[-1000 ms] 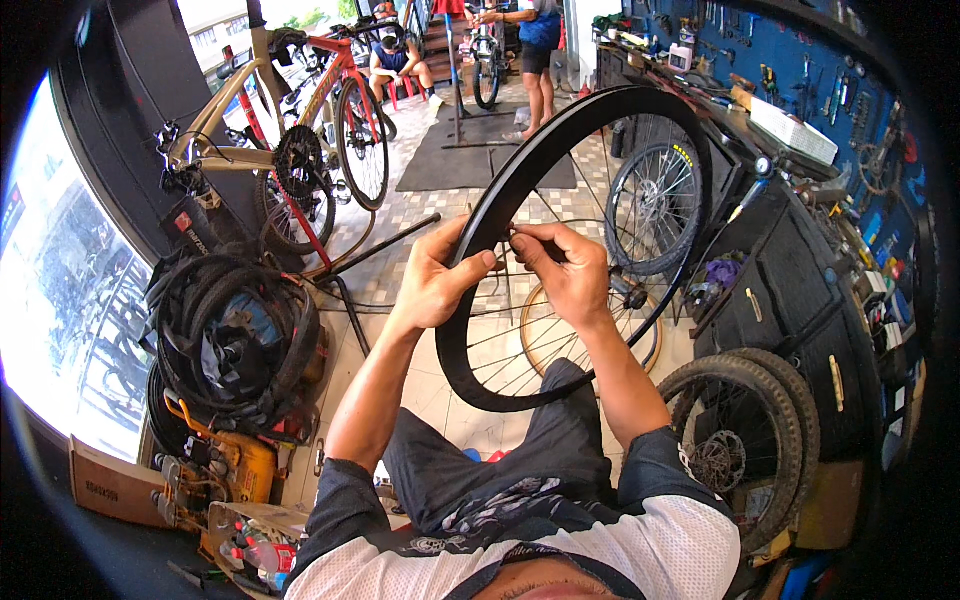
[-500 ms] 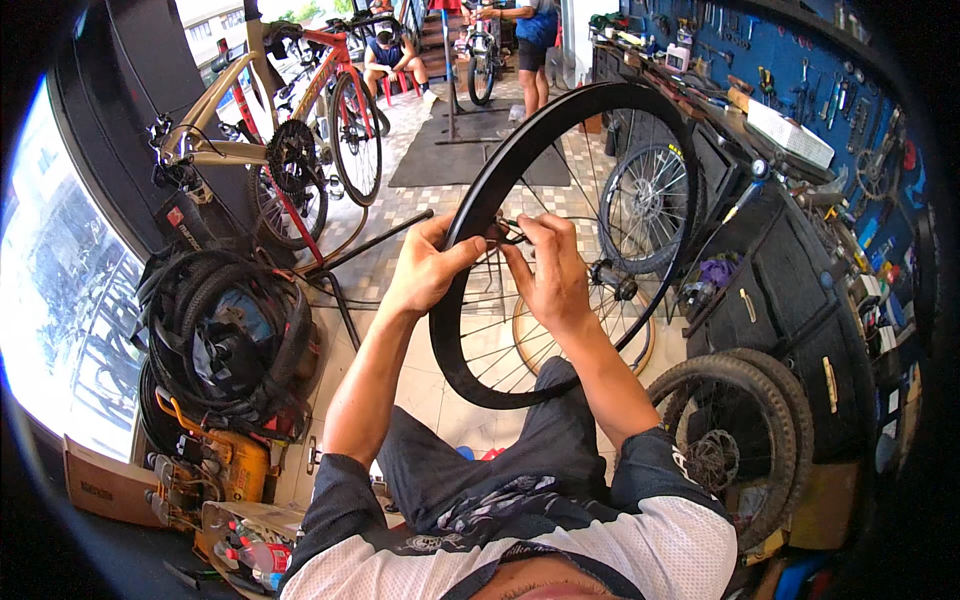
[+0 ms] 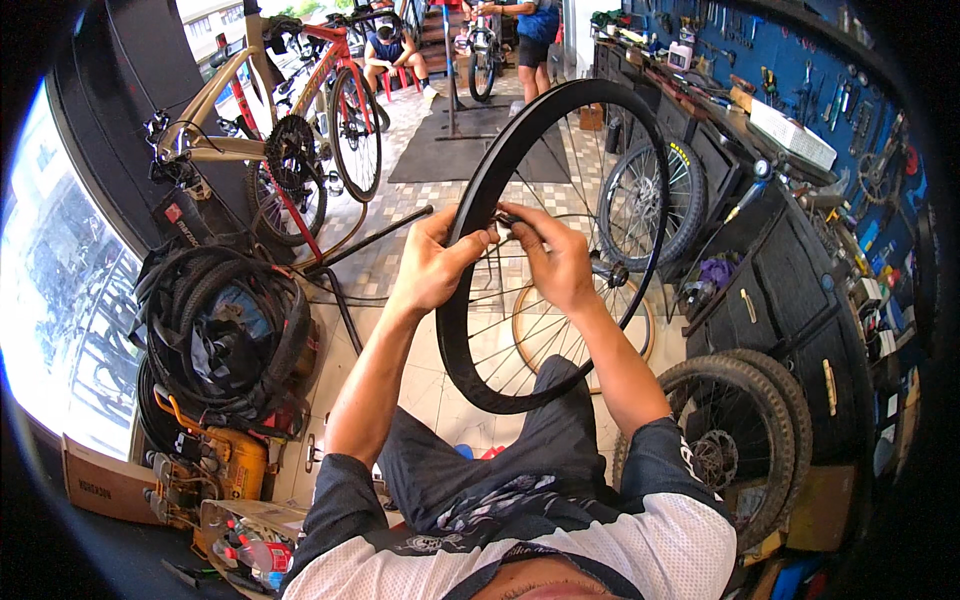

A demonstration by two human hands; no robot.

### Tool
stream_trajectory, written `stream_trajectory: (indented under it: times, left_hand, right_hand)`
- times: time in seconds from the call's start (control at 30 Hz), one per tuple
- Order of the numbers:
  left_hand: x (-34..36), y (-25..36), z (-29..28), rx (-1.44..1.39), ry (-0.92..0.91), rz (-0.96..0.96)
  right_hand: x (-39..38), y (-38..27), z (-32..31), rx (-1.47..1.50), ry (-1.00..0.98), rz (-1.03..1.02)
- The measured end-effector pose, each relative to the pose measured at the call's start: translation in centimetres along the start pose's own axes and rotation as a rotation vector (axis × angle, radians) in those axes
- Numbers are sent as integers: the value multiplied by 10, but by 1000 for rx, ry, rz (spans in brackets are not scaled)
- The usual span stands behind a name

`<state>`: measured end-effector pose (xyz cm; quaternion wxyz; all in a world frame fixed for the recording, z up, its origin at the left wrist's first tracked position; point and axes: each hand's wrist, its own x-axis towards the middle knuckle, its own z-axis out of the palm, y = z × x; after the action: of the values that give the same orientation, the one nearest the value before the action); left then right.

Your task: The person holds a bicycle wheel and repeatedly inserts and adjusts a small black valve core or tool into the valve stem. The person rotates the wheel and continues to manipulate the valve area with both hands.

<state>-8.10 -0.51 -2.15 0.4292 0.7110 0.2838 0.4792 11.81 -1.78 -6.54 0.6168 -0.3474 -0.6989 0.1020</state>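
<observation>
A bicycle wheel with a deep black rim (image 3: 455,335) stands upright before me, its lower part by my thigh. My left hand (image 3: 435,265) is closed round the left side of the rim, thumb on the inner edge. My right hand (image 3: 556,262) reaches between the spokes, its fingers pinching a small dark tool (image 3: 505,218) close to the rim. The tool's exact kind is mostly hidden by the fingertips. Thin dark spokes run to the hub (image 3: 606,272), right of my right hand.
A tan bike frame (image 3: 215,150) and a red bike (image 3: 325,60) stand left, above piled tires (image 3: 190,310) and a yellow machine (image 3: 235,465). Right are a black cabinet (image 3: 765,280), a tool wall (image 3: 800,80) and leaning wheels (image 3: 735,400). Two people are farther back.
The wheel's upper part has swung slightly left and looks narrower. My right hand has shifted a little, its fingers closer together on the small tool; my left hand keeps its hold.
</observation>
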Motion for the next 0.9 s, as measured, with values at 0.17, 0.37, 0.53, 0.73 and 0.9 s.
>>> stream_trajectory:
  times: [0.17, 0.37, 0.53, 0.73, 0.9]
  left_hand:
    - [2, -3, 2, -2, -21, -61]
    - [6, -2, 8, 2, 10, -13]
    - [8, -2, 7, 34, -11, 3]
    - [5, 6, 8, -21, -26, -52]
    - [7, 10, 12, -18, -36, -62]
  right_hand:
    - [10, 4, 2, 443, 71, 366]
    - [-7, 3, 14, -441, 309, -301]
    - [-5, 11, 10, -41, 220, -14]
    - [1, 8, 8, -241, 241, -100]
    - [0, 4, -1, -540, 265, -455]
